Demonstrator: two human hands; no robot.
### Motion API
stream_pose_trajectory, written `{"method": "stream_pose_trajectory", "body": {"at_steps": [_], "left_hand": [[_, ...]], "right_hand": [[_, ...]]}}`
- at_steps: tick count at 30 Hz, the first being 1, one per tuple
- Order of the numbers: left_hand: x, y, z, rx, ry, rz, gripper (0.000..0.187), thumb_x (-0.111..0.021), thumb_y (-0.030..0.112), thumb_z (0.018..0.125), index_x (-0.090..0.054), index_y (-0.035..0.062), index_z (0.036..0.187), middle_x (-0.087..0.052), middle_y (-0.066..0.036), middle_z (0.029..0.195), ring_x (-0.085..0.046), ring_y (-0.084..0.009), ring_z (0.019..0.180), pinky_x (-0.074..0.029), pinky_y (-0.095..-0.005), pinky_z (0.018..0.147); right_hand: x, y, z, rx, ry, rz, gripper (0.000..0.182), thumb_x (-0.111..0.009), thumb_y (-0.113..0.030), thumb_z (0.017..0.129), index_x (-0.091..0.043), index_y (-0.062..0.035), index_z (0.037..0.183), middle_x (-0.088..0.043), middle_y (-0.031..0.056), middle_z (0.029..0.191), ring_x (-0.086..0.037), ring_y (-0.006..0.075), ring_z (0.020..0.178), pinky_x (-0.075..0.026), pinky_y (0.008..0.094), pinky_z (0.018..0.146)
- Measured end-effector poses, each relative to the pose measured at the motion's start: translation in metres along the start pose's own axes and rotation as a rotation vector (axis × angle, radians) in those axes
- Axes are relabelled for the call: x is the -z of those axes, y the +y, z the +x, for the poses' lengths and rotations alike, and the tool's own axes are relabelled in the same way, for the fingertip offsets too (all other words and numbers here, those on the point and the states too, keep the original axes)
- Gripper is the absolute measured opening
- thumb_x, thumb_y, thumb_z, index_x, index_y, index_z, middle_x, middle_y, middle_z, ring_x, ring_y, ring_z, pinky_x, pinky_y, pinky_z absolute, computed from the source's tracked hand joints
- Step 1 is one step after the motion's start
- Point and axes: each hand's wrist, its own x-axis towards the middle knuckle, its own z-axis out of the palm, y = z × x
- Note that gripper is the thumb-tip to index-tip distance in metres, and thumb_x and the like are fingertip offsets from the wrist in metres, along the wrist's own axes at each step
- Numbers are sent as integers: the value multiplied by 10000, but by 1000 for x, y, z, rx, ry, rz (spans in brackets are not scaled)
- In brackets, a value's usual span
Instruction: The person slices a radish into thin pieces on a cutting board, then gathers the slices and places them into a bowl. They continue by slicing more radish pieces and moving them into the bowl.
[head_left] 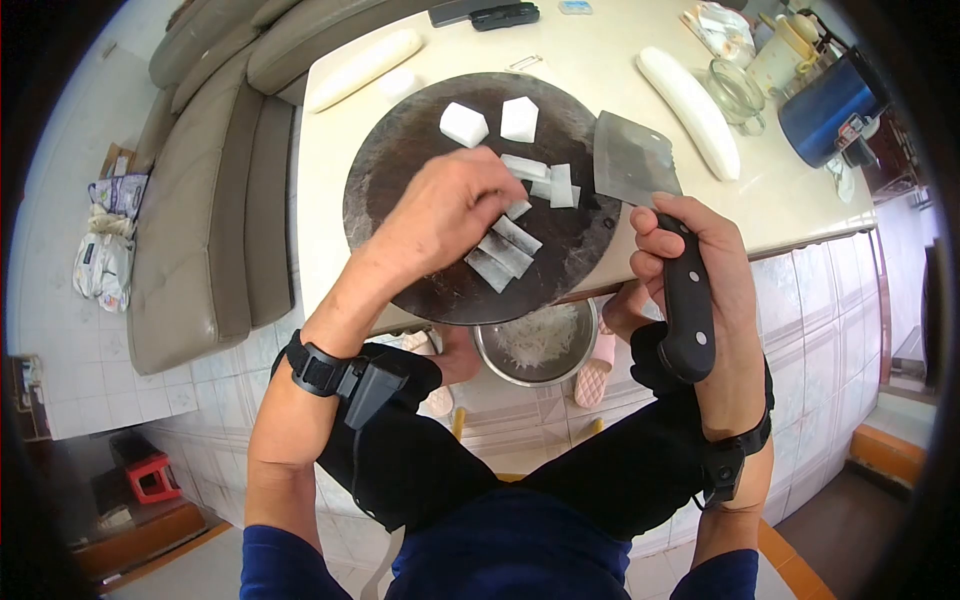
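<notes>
My right hand (700, 240) is wrapped around the black handle of a cleaver (635, 158). Its wide blade hangs over the right rim of a round dark cutting board (400, 130). Over the board's middle, my left hand (450, 208) has its fingers curled down on a small white radish slice (517, 209), partly hidden by the fingertips. Several thin radish slices (505, 255) lie just below those fingers, and more overlapping slices (562, 186) lie to their right. Two thick white radish chunks (463, 124) (518, 119) sit toward the board's far side.
Whole peeled radishes lie on the table, one at left (366, 70) and one at right (690, 112). A glass mug (735, 95) and a blue pitcher (830, 108) stand at the right. Below the table edge, a metal bowl (485, 355) holds white shreds. A sofa (195, 220) stands left.
</notes>
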Motion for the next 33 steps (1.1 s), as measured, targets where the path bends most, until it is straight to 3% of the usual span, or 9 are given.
{"method": "stream_pose_trajectory", "body": {"at_steps": [3,8,15,21,23,24,28,30,33], "left_hand": [[6,-4,5,104,110,-14,156,-641,-34,807,-680,13,951,-618,-109,864,-606,-285,832,-488,-350,740],[-4,-6,9,-71,-24,234,210,-640,-42,783,-672,25,979,-583,-112,926,-591,-313,892,-478,-389,766],[-4,-2,11,-68,-16,328,182,-666,-22,758,-628,31,929,-555,-112,957,-568,-327,921,-462,-417,774],[5,-10,9,8,15,290,109,-636,18,817,-600,29,919,-600,-112,852,-586,-314,823,-466,-389,742],[9,-9,9,208,91,147,100,-628,42,859,-600,24,952,-610,-108,813,-596,-255,743,-471,-347,710],[11,-8,9,220,117,104,115,-628,38,881,-616,17,994,-634,-73,823,-589,-168,717,-476,-291,693],[9,-20,9,342,177,-145,170,-608,14,895,-643,16,1061,-646,-35,812,-598,-117,737,-493,-257,701],[7,-15,9,427,182,-617,227,-594,7,905,-646,11,1126,-663,-25,831,-610,-82,758,-508,-224,713],[9,-1,9,513,24,-660,234,-596,21,913,-651,21,1141,-672,-28,850,-626,-80,767,-517,-221,701]], "right_hand": [[-1,-1,-1,24,-28,-16,84,-537,-67,896,-494,6,897,-597,122,776,-492,98,536,-413,257,510],[-1,2,0,36,-26,6,78,-534,-61,895,-490,3,903,-597,126,781,-491,96,536,-411,253,507],[-1,2,0,50,-33,9,85,-538,-63,894,-487,4,901,-596,129,782,-489,97,536,-409,254,506],[-2,0,-3,62,-13,13,85,-541,-66,894,-489,0,896,-598,127,784,-490,98,534,-414,256,505],[-2,0,-4,63,-14,14,84,-541,-66,894,-489,0,895,-599,128,782,-493,100,534,-414,256,505],[-2,-1,-4,64,-15,14,84,-541,-66,894,-489,-1,894,-600,129,780,-496,102,534,-415,256,505],[0,0,-3,67,-26,20,84,-542,-65,892,-490,0,895,-603,133,778,-503,105,536,-416,257,506],[1,-1,-3,70,-35,21,84,-545,-65,891,-492,-1,898,-606,136,779,-508,108,537,-419,257,508],[3,-1,-2,73,-39,25,84,-547,-66,890,-493,-1,899,-606,135,779,-508,108,538,-421,257,508]]}}
